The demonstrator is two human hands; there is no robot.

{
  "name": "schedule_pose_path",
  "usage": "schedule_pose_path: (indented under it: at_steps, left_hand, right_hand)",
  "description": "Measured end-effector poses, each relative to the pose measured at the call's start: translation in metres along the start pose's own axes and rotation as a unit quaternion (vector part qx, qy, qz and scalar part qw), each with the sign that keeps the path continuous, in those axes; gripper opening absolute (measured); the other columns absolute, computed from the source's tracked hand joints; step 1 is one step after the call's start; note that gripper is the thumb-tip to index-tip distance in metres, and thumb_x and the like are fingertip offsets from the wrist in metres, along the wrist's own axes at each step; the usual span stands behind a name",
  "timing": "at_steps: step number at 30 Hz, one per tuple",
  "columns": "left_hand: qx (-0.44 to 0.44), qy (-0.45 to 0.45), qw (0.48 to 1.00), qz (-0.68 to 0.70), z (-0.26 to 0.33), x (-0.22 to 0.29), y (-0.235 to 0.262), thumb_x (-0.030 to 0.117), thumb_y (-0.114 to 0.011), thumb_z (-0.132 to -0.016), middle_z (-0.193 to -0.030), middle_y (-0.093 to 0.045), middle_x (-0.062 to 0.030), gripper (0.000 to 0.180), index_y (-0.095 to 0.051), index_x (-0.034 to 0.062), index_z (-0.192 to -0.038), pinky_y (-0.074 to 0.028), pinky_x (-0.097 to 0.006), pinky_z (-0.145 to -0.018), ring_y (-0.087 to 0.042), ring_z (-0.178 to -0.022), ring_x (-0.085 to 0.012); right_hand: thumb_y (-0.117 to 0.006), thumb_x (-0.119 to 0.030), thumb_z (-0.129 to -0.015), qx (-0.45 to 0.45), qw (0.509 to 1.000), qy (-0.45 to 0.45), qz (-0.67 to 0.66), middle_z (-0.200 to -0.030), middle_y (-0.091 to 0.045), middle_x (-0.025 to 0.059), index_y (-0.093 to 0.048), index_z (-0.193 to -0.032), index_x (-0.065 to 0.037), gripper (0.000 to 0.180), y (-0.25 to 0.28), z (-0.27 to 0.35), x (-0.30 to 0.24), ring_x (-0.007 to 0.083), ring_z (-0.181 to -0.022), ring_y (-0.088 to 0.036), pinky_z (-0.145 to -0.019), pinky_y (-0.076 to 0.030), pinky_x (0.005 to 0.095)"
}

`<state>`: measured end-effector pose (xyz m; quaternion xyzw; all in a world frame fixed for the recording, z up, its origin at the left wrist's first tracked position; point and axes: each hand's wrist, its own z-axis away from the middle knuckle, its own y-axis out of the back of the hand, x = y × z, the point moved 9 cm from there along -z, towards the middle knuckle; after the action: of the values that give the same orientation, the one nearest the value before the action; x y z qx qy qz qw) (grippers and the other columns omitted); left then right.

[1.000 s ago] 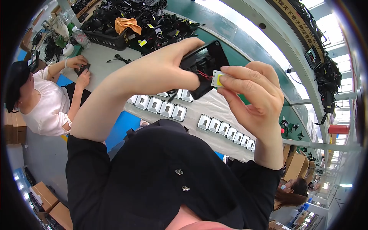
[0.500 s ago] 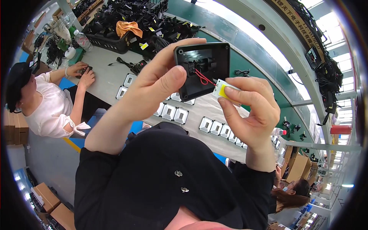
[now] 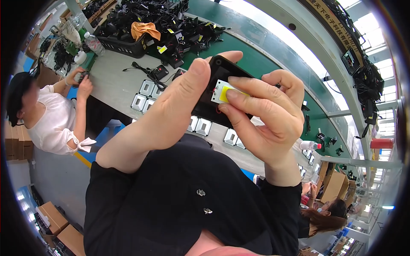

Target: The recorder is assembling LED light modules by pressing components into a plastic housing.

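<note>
My left hand [image 3: 179, 94] is closed round the side of a black square lamp housing [image 3: 206, 106], its open face turned up toward me. Between the thumb and fingers of my right hand [image 3: 269, 111] is a white LED board [image 3: 218, 91] with a yellow light patch. The board is over the mouth of the housing, tilted; whether it touches the inside I cannot tell. A bit of red wire shows beside the board, and the rest of it is hidden behind the board and fingers.
Rows of white-and-black square frames [image 3: 231, 137] lie on the grey table. A black basket [image 3: 124, 46] with cables and an orange cloth [image 3: 145, 30] stands at the far left. One co-worker [image 3: 51, 111] handles a small dark object at left; another person [image 3: 329, 213] is at lower right.
My right hand has brought the LED board left, from beside the housing to over its opening. The housing has tilted in my left hand, and the red wires are mostly covered now.
</note>
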<state>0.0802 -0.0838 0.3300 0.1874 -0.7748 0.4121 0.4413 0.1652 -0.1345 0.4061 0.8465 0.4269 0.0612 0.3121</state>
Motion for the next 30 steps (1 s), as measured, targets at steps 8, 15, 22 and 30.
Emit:
schedule_pose_path:
  at_steps: [8,15,22,30]
  left_hand:
    - [0.048,-0.005,0.987,-0.155,0.01,0.007,-0.006,0.064,-0.021,-0.089,-0.127,-0.047,-0.0101,0.083,-0.019,-0.0013,-0.141,-0.034,-0.03,-0.098,-0.046,-0.116,-0.0164]
    - [0.035,0.031,0.981,-0.186,0.017,0.003,-0.008,0.074,-0.02,-0.082,-0.129,-0.045,-0.011,0.095,-0.012,0.0012,-0.143,-0.034,-0.032,-0.099,-0.044,-0.119,-0.0186]
    - [0.028,0.047,0.966,-0.255,0.02,0.001,-0.005,0.079,-0.019,-0.077,-0.128,-0.046,-0.0129,0.102,-0.009,0.0021,-0.143,-0.035,-0.033,-0.1,-0.046,-0.118,-0.0208]
    - [0.095,-0.001,0.982,-0.164,0.026,0.013,-0.008,0.074,-0.021,-0.081,-0.128,-0.046,-0.0132,0.096,-0.012,0.001,-0.142,-0.037,-0.032,-0.098,-0.048,-0.116,-0.0195]
  right_hand:
    - [-0.08,-0.011,-0.057,-0.013,0.998,-0.021,0.054,-0.085,-0.067,0.0003,-0.071,-0.082,-0.011,0.026,0.003,0.001,-0.009,0.0212,-0.085,-0.047,-0.077,-0.036,0.0301]
    - [-0.079,-0.016,-0.054,-0.033,0.995,-0.018,0.088,-0.08,-0.064,-0.0029,-0.072,-0.08,-0.013,0.027,0.004,0.002,-0.014,0.0207,-0.082,-0.047,-0.075,-0.034,0.0305]
    - [-0.079,-0.015,-0.054,-0.061,0.996,-0.019,0.06,-0.08,-0.064,-0.0037,-0.072,-0.08,-0.014,0.027,0.003,0.004,-0.01,0.0194,-0.081,-0.048,-0.076,-0.033,0.0305]
    - [-0.075,-0.018,-0.059,-0.035,0.992,-0.008,0.123,-0.091,-0.061,-0.0037,-0.072,-0.088,-0.018,0.029,0.001,0.007,-0.023,0.02,-0.086,-0.046,-0.078,-0.03,0.0334]
